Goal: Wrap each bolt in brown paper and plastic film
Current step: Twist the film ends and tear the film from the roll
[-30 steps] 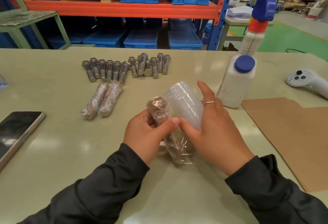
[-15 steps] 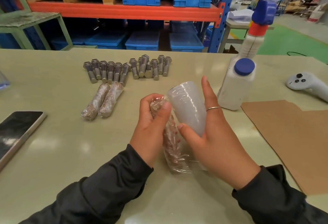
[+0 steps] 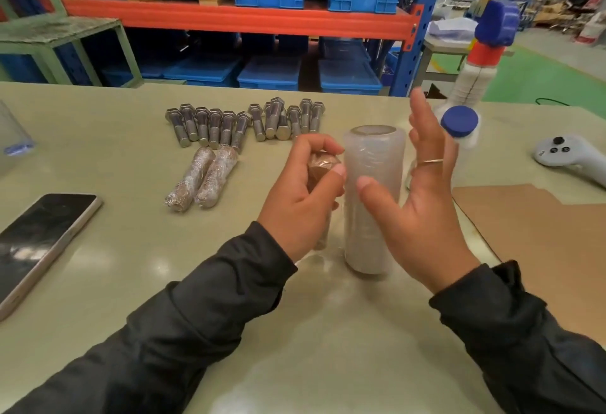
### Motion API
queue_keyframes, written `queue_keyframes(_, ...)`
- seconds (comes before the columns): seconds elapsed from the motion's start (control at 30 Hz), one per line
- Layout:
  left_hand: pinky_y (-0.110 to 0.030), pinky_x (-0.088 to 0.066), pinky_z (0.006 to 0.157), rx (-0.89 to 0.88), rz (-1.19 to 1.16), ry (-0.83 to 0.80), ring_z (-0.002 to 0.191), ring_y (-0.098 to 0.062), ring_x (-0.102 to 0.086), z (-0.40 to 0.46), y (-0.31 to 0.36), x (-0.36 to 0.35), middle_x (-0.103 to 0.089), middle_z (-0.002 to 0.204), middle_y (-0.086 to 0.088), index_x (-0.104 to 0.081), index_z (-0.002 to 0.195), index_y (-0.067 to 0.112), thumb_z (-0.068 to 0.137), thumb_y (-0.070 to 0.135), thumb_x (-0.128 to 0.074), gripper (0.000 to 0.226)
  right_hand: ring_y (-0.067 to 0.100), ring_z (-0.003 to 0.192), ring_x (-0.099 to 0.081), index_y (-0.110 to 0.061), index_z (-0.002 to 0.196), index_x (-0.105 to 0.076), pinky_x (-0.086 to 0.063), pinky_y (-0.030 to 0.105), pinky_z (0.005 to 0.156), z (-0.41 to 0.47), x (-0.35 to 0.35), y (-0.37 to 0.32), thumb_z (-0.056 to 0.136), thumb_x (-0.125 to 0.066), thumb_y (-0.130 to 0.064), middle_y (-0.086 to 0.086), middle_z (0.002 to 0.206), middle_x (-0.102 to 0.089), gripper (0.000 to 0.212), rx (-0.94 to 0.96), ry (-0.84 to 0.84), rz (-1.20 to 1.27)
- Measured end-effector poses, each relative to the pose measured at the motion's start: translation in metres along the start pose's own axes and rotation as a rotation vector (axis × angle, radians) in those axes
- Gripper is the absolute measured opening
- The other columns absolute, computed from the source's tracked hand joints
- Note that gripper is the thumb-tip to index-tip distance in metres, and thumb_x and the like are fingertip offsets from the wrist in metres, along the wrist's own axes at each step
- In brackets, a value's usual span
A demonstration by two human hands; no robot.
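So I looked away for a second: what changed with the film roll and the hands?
The film roll went from tilted in the right hand to standing upright on the table. The right hand let go and opened beside it. The left hand still grips the wrapped bolt, now raised upright. The bare bolts, two finished bolts and phone stayed put.
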State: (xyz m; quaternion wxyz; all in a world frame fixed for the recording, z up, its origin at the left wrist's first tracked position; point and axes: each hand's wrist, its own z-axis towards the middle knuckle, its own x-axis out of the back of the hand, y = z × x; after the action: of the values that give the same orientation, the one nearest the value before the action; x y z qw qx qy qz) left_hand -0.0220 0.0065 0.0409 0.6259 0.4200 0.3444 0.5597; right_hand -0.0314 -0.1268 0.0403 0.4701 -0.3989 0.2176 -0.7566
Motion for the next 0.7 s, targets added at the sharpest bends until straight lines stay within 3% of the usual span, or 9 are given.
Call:
queue_keyframes(0.1,-0.022,-0.047,0.057,0.013,-0.052,-0.025,0.058,-0.003,-0.048,0.001,-0.001,-0.003,-0.048,0.065,0.011,-0.046,0.090,0.022,0.083,0.018,-0.047,0.008,0.004,0.129,-0.029,-0.043,0.134,-0.028,-0.021,0.015,0.107,0.016,0.012,-0.007,0.082,-0.059,-0.048,-0.009,0.131,-0.030,0.061,0.132,-0.094,-0.187)
queue_keyframes(0.2,-0.028,-0.049,0.058,0.078,-0.118,-0.011,0.060,-0.007,-0.052,0.002,-0.004,-0.005,-0.051,0.069,0.003,-0.047,0.088,0.021,0.082,0.030,-0.054,0.013,-0.004,0.106,-0.044,-0.036,0.118,-0.051,-0.030,0.005,0.093,0.025,0.020,-0.011,0.083,-0.061,-0.042,-0.008,0.113,-0.046,0.036,0.125,-0.143,-0.248)
queue_keyframes(0.27,-0.030,-0.050,0.058,0.088,-0.137,-0.009,0.062,-0.009,-0.053,-0.001,-0.008,-0.005,-0.052,0.069,0.003,-0.047,0.089,0.022,0.084,0.036,-0.058,0.019,-0.005,0.100,-0.047,-0.028,0.115,-0.060,-0.031,0.001,0.088,0.024,0.022,-0.013,0.083,-0.065,-0.032,-0.006,0.108,-0.048,0.033,0.112,-0.130,-0.238)
queue_keyframes(0.43,-0.025,-0.047,0.052,0.059,-0.149,0.013,0.055,-0.007,-0.051,-0.009,-0.017,-0.007,-0.052,0.058,0.010,-0.046,0.088,0.022,0.081,0.029,-0.052,0.011,-0.015,0.103,-0.040,-0.023,0.119,-0.059,-0.029,0.000,0.089,0.012,0.020,-0.013,0.081,-0.069,-0.025,-0.007,0.109,-0.044,0.039,0.113,-0.114,-0.249)
queue_keyframes(0.53,-0.023,-0.046,0.051,0.063,-0.127,0.051,0.052,-0.003,-0.050,-0.010,-0.017,-0.011,-0.052,0.056,0.013,-0.047,0.086,0.024,0.086,0.022,-0.053,0.007,-0.009,0.098,-0.043,-0.015,0.117,-0.061,-0.030,0.001,0.090,0.006,0.016,-0.013,0.079,-0.070,-0.020,-0.003,0.109,-0.044,0.039,0.150,-0.032,-0.264)
queue_keyframes(0.63,-0.021,-0.045,0.047,0.099,-0.107,0.100,0.049,-0.003,-0.047,-0.006,-0.017,-0.012,-0.050,0.051,0.014,-0.048,0.082,0.024,0.090,0.008,-0.053,0.019,-0.002,0.098,-0.042,-0.011,0.114,-0.063,-0.031,0.002,0.091,0.003,0.013,-0.013,0.078,-0.068,-0.017,0.000,0.107,-0.046,0.037,0.176,0.028,-0.277)
queue_keyframes(0.7,-0.020,-0.044,0.044,0.121,-0.096,0.119,0.046,-0.003,-0.046,-0.004,-0.017,-0.013,-0.050,0.048,0.013,-0.049,0.079,0.025,0.088,0.010,-0.055,0.019,-0.002,0.099,-0.042,-0.010,0.113,-0.063,-0.032,0.003,0.091,0.004,0.012,-0.012,0.078,-0.070,-0.015,0.000,0.107,-0.046,0.036,0.178,0.043,-0.278)
